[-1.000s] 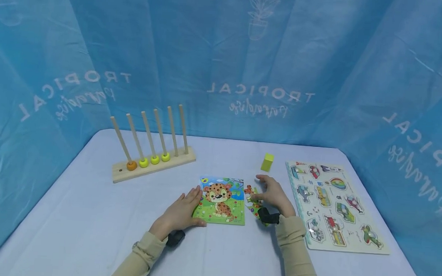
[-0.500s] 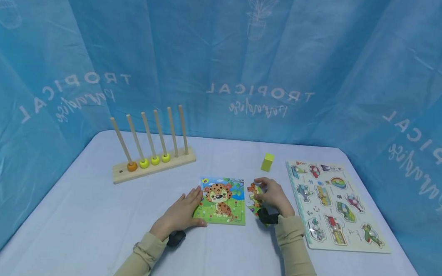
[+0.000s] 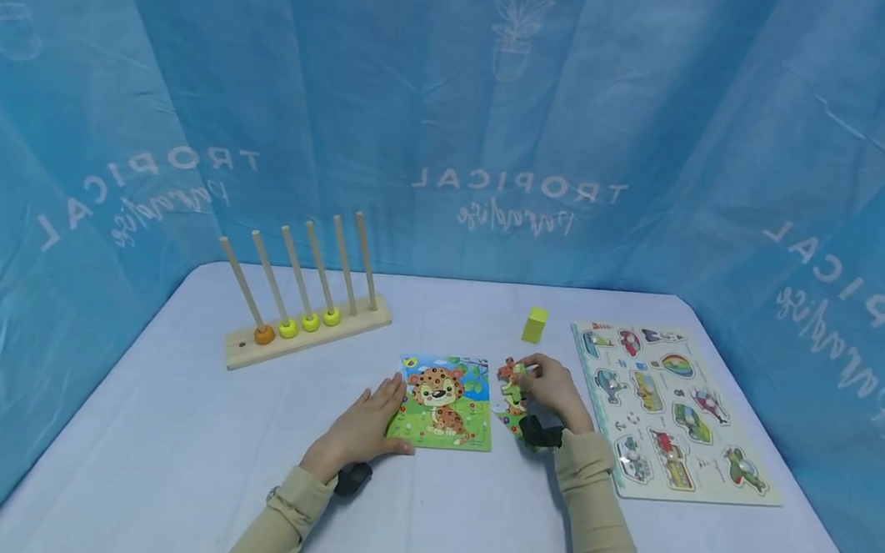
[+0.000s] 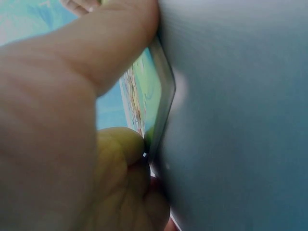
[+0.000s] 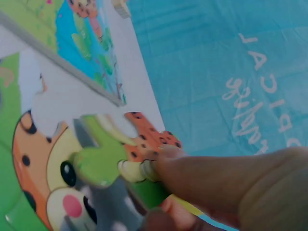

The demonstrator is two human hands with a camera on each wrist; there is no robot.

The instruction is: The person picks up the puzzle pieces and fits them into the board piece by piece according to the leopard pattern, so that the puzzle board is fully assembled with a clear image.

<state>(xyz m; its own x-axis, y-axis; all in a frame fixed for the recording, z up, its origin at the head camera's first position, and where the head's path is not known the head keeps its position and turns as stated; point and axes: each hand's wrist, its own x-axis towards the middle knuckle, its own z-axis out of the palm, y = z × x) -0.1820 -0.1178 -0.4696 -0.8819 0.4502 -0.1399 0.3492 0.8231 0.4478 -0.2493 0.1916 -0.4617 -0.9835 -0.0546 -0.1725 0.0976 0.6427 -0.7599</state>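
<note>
On the table (image 3: 179, 430), the left hand (image 3: 363, 427) lies flat against the leopard puzzle (image 3: 447, 402), steadying it. Right hand (image 3: 552, 389) pinches one loose piece (image 3: 512, 372) just beside it; more pieces seem still unplaced.

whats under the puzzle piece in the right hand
The right hand pinches a green and orange jigsaw piece lifted above more loose cardboard jigsaw pieces on the white table. How many lie there cannot be seen; the hand and wrist cover part of the pile.

Beige sleeves (image 3: 597, 502), black wrist cameras (image 3: 539, 433)
</note>
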